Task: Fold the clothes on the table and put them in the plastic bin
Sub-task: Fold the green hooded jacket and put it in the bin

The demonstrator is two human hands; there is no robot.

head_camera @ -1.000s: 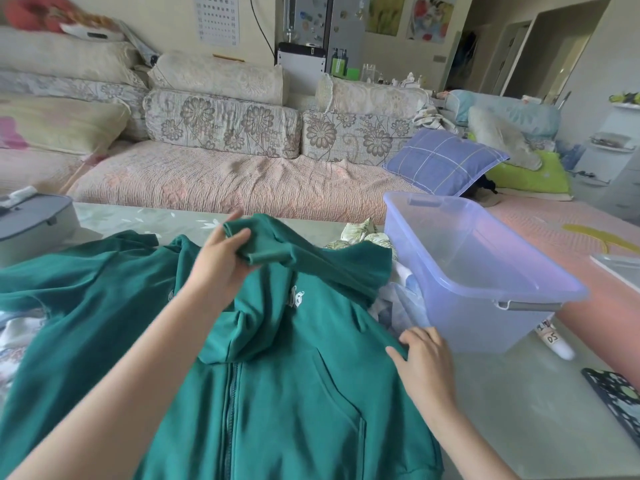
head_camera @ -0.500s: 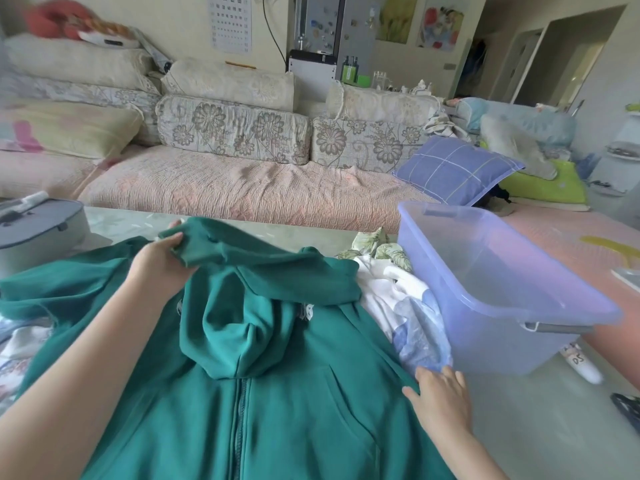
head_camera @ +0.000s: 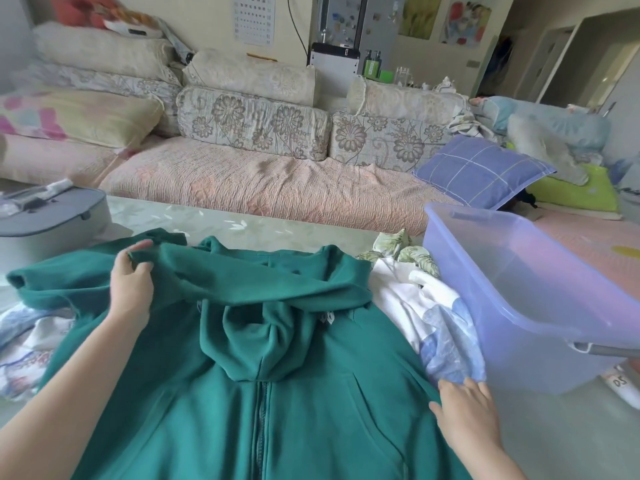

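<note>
Teal-green fleece covers most of the table [head_camera: 561, 441]: a zip hoodie [head_camera: 311, 410] lying front-up, hood flopped down over the chest. The left hand [head_camera: 131, 289] pinches a sleeve [head_camera: 242, 278] drawn sideways across the shoulders, I'd guess to lay it flat and square off the body. The right hand [head_camera: 465, 415] is well apart from it, fingers spread flat on the hoodie's right edge, likely pinning the cloth so it doesn't slide. More clothes wait in a heap, with a white-and-blue garment [head_camera: 429, 306] just beside the plastic bin [head_camera: 519, 306], which sits at the right within easy reach and looks to hold nothing yet — early days for this job.
</note>
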